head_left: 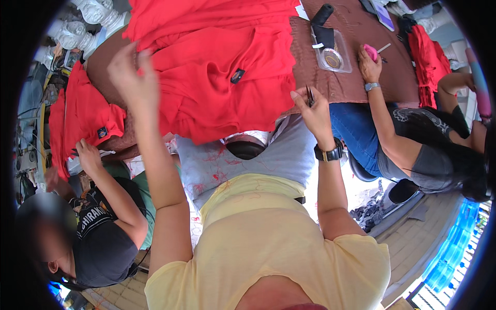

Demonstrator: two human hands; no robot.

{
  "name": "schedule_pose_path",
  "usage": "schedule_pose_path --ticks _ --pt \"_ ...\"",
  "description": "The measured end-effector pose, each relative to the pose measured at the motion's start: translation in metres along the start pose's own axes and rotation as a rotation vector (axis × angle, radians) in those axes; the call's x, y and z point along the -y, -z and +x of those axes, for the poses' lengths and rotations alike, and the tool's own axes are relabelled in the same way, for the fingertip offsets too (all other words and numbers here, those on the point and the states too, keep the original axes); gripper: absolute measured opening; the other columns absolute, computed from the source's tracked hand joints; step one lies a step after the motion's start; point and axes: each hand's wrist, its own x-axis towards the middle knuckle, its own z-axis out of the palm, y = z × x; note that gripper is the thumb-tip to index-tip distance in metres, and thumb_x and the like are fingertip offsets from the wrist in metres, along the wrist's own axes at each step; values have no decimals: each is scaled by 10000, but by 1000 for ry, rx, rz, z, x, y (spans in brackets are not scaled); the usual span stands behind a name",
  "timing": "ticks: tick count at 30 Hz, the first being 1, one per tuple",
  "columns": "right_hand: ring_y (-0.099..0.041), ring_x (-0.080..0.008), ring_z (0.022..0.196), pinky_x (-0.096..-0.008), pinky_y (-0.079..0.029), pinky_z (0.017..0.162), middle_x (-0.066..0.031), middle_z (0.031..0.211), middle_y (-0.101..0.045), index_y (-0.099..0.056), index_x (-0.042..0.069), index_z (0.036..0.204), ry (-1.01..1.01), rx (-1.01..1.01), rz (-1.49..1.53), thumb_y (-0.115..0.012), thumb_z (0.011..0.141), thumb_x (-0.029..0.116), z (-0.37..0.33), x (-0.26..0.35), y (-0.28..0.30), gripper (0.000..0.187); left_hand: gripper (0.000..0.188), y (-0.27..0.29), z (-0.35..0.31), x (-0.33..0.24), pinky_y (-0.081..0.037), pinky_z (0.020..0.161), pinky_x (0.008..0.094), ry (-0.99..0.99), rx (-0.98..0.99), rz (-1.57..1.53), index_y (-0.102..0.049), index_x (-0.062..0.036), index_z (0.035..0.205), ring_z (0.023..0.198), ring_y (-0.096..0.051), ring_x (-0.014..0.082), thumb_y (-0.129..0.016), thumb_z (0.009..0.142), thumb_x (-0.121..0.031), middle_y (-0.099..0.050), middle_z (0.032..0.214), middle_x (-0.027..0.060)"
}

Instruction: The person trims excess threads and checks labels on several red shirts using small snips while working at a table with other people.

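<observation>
Hanging over the table's (356, 85) near edge, red cloth (206, 98) should handle light and soft; grip its hem. Right hand (317, 109) pinches black snips (309, 96) beside it; left hand (133, 77) raised, blurred: hold cannot be told.

A garment workshop: labelled red garments (206, 62) heap a brown-covered table (356, 31), co-workers (405, 157) sit either side, red threads (216, 176) litter a lap (279, 165).

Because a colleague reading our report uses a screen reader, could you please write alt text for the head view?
A person in a yellow shirt holds a small dark pointed tool in the right hand beside red cloth on a brown-covered table; the blurred left hand is over the cloth. One co-worker sits at the left, another co-worker at the right.
</observation>
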Motion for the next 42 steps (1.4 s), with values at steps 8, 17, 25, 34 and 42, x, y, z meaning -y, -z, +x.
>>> schedule_pose_path --ticks 8,17,25,34,42 --pt "-686 -171 738 -315 -507 674 -123 869 -742 -707 -2 1043 125 -179 36 -750 858 200 56 -2 -32 277 404 -124 -90 -97 -444 1022 391 5 791 -285 -613 -67 1276 1174 -569 332 -717 906 -191 -584 1215 179" --pt "-653 -101 889 -232 -485 719 -80 985 -737 -693 20 1123 177 -27 256 -724 875 74 39 1 -16 255 296 -2 -23 -44 -468 870 221 459 217 -757 -658 10 1205 1023 -579 94 -713 922 -56 -647 1135 68" --pt "-570 -119 668 -272 -442 607 -96 956 -707 -713 34 1079 233 -33 -1 -745 833 78 36 23 -27 252 260 43 -25 -31 -503 861 414 230 174 -86 -684 -31 1103 1006 -611 332 -718 895 -183 -594 1117 187" --pt "-630 -345 1020 -418 -520 857 -154 985 -625 -709 48 1088 526 9 -105 -635 729 -27 64 41 -66 374 277 -98 -106 -88 -502 808 408 0 419 -151 -656 8 1028 925 -615 326 -709 918 -241 -629 976 154" --pt "-675 -309 866 -376 -524 777 -188 954 -673 -700 22 1033 488 -83 -18 -610 779 -55 102 60 -52 280 200 -18 -16 -112 -499 815 274 371 257 -1019 -511 8 1124 916 -622 128 -628 964 -13 -657 997 106"
